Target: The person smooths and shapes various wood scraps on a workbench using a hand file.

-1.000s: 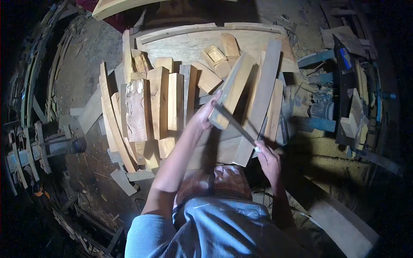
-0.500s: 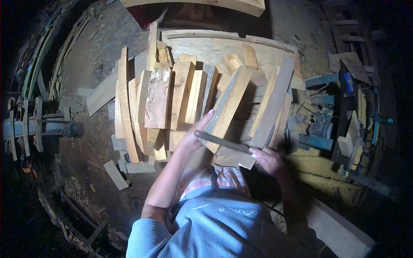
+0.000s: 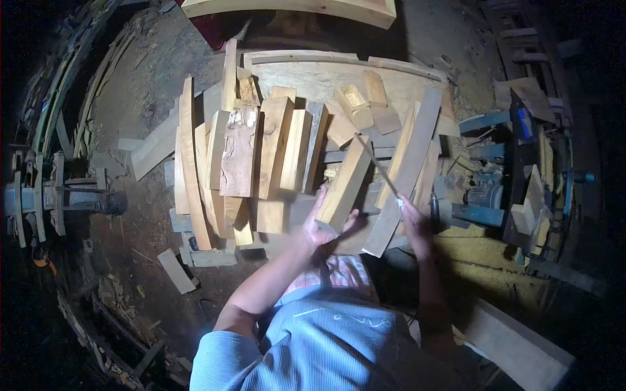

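My left hand (image 3: 317, 220) grips the lower end of a pale wooden block (image 3: 347, 184), with the fingers along its left side and the thumb on the right. The block's far end points away from me. My right hand (image 3: 415, 223) is closed on the near end of a long, thin dark bar (image 3: 378, 165), whose exact kind I cannot make out. The bar slants up to the left, its tip near the block's far end. Beneath the bar and beside my right hand lies a long grey-brown plank (image 3: 409, 171).
Left of the block stand several wooden pieces side by side, among them a rough-barked one (image 3: 239, 153). Small offcuts (image 3: 373, 88) lie at the back of the wooden work surface (image 3: 300, 68). A machine with a motor (image 3: 483, 195) is at the right. A beam (image 3: 518, 342) lies lower right.
The wooden block has turned and come nearer me, and my left hand has shifted to its near end. The bar has swung from pointing left to pointing away from me.
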The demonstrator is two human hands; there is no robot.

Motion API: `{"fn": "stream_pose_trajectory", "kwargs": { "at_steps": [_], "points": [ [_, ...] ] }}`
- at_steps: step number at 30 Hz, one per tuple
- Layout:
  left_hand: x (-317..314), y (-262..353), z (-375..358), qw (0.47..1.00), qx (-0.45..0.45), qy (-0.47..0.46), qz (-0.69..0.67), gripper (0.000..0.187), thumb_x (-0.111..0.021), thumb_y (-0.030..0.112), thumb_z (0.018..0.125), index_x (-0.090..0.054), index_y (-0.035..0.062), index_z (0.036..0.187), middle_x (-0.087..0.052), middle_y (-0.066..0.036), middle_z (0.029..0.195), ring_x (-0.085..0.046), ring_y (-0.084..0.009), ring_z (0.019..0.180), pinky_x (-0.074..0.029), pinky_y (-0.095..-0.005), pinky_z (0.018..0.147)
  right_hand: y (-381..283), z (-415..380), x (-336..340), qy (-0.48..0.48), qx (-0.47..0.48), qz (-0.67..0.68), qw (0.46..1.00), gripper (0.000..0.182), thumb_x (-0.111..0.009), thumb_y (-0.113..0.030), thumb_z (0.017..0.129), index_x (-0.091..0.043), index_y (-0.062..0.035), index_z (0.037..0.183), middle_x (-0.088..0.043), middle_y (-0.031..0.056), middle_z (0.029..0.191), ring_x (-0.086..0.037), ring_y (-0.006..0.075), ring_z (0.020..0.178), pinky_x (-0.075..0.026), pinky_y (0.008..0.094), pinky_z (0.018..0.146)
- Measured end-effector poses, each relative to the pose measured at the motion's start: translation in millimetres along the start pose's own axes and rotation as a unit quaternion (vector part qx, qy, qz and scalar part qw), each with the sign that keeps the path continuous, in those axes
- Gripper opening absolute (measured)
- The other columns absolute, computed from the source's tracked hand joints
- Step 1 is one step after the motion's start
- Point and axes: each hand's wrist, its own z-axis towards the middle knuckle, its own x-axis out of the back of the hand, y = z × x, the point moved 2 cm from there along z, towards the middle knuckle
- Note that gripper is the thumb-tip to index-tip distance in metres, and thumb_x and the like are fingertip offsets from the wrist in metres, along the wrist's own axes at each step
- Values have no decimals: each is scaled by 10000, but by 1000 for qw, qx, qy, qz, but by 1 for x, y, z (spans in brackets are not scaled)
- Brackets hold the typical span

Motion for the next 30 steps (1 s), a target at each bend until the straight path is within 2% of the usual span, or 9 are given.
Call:
{"fn": "stream_pose_trajectory", "kwargs": {
  "at_steps": [3, 7, 12, 14, 16, 22, 25, 28, 30],
  "points": [
    [15, 4, 12, 998, 10, -24, 49, 519, -545, 514, 808, -511, 133, 1158, -570, -101, 1017, -547, -294, 903, -480, -475, 793, -12, -26, -13, -51, 18, 100, 994, 304, -446, -130, 921, -513, 23, 1175, -599, 67, 1057, -539, 107, 962, -416, 246, 848],
    [15, 15, 15, 995, -25, -15, 99, 486, -549, 477, 813, -537, 126, 1149, -602, -88, 1048, -590, -228, 909, -490, -441, 792, -27, -41, -17, -24, 59, 114, 991, 291, -493, -78, 886, -531, 4, 1163, -602, 105, 1096, -540, 124, 1027, -417, 251, 863],
    [-5, 28, 8, 997, 5, -3, 75, 559, -459, 544, 835, -519, 107, 1179, -592, -128, 1079, -590, -299, 924, -468, -459, 841, -35, -63, -11, -72, 174, 37, 981, 306, -556, -75, 831, -574, -92, 1136, -612, 158, 1004, -623, 270, 870, -491, 321, 745],
    [1, 32, 10, 992, 33, -43, 110, 670, -452, 636, 783, -515, 108, 1191, -591, -135, 1083, -593, -275, 927, -480, -474, 798, -48, -69, -4, -89, 173, 31, 980, 309, -582, -70, 806, -590, -102, 1113, -616, 149, 964, -618, 289, 821, -502, 339, 690],
    [4, 35, 15, 991, 53, -8, 124, 611, -458, 587, 816, -511, 109, 1193, -597, -124, 1076, -604, -264, 912, -500, -451, 762, -50, -67, 1, -139, 162, -30, 977, 308, -599, -87, 802, -597, -113, 1110, -625, 146, 933, -625, 261, 800, -501, 329, 680],
    [-6, 27, 11, 987, 14, -3, 158, 463, -429, 447, 892, -499, 109, 1201, -607, -111, 1059, -624, -244, 877, -518, -395, 755, -3, -19, -1, 18, 67, -31, 997, 285, -529, -162, 862, -577, -172, 1143, -624, 164, 957, -620, 307, 825, -489, 349, 702],
    [1, 32, 16, 980, 2, -8, 198, 479, -424, 447, 893, -499, 85, 1197, -604, -118, 1062, -623, -236, 881, -523, -381, 762, -20, -16, 9, 3, 76, -52, 996, 284, -532, -176, 863, -575, -169, 1144, -626, 165, 952, -615, 319, 829, -490, 354, 698],
    [5, 39, 20, 973, 22, -1, 228, 500, -420, 450, 894, -492, 65, 1205, -602, -128, 1067, -626, -235, 883, -529, -370, 756, -24, -7, 10, -97, 141, -31, 985, 269, -539, -141, 859, -575, -65, 1115, -613, 171, 988, -616, 270, 895, -479, 327, 747],
    [4, 42, 19, 969, 27, 12, 246, 510, -423, 448, 894, -487, 53, 1209, -602, -133, 1068, -628, -232, 885, -533, -364, 751, 3, 19, 4, -74, 114, -7, 991, 297, -502, -212, 885, -546, -185, 1177, -626, 155, 952, -615, 331, 813, -488, 397, 682]
  ]
}}
